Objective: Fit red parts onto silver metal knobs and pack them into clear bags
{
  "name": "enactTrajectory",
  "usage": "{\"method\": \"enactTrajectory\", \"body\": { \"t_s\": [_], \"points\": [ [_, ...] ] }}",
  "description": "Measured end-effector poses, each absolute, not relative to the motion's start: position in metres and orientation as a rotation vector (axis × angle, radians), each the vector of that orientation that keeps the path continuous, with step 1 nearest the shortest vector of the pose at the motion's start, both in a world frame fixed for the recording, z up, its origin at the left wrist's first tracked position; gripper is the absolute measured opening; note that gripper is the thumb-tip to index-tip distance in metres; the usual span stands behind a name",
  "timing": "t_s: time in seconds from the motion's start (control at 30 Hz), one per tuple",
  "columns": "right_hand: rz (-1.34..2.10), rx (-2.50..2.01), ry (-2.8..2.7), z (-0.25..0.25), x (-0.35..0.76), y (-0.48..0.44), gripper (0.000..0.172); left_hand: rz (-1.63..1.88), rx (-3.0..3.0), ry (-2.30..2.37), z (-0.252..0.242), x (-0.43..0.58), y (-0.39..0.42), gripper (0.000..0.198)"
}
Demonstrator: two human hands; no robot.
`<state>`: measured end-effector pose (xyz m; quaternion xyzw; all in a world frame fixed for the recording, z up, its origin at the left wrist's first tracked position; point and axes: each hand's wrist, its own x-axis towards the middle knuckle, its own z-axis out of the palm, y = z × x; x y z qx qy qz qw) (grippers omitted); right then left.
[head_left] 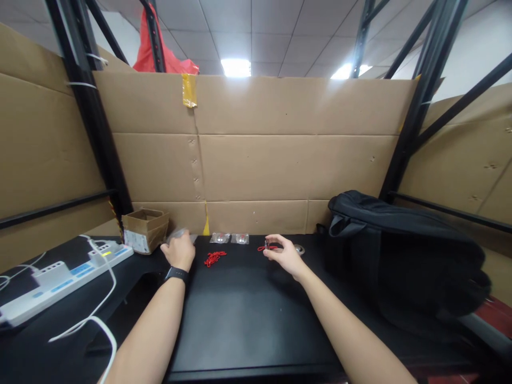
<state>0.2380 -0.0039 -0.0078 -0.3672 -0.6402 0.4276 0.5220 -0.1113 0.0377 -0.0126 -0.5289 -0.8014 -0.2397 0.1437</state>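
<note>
My left hand [180, 250], a black band on its wrist, rests at the back left of the black table [248, 314] with its fingers closed on a clear plastic bag [178, 233]. My right hand [282, 253] pinches a small red loop with a metal ring [266, 246] just above the table. A pile of red loops [214, 258] lies between the two hands. Two small clear bags [230, 238] with round parts lie by the cardboard wall, and a round metal piece [299, 248] sits just beyond my right hand.
A small open cardboard box [144, 228] stands at the back left. White power strips [60, 274] with white cables lie on the left. A large black backpack [404, 256] fills the right side. Cardboard walls [280, 160] and black rack posts enclose the table.
</note>
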Motion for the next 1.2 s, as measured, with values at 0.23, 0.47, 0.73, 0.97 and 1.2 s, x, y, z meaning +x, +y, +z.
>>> {"method": "enactTrajectory", "body": {
  "t_s": [0.23,0.47,0.73,0.97,1.2],
  "points": [
    [1.014,-0.873,-1.548,-0.008,0.239,-0.003,0.05,-0.717,-1.504,-2.278,-0.012,-0.111,0.038,0.032],
    [1.007,-0.866,-1.566,-0.006,0.239,-0.005,0.049,-0.712,-1.476,-2.286,-0.018,-0.111,0.043,0.032],
    [1.016,-0.869,-1.558,-0.006,0.24,-0.003,0.05,-0.893,-1.432,-2.25,0.0,-0.102,0.035,0.035],
    [0.922,-0.882,-1.587,-0.008,0.243,0.001,0.048,-1.215,-1.878,-1.708,0.018,-0.066,0.022,0.025],
    [0.599,-1.04,-1.654,-0.007,0.259,0.009,0.043,-0.772,-2.839,-1.2,0.005,0.003,-0.001,0.015]
  ]
}}
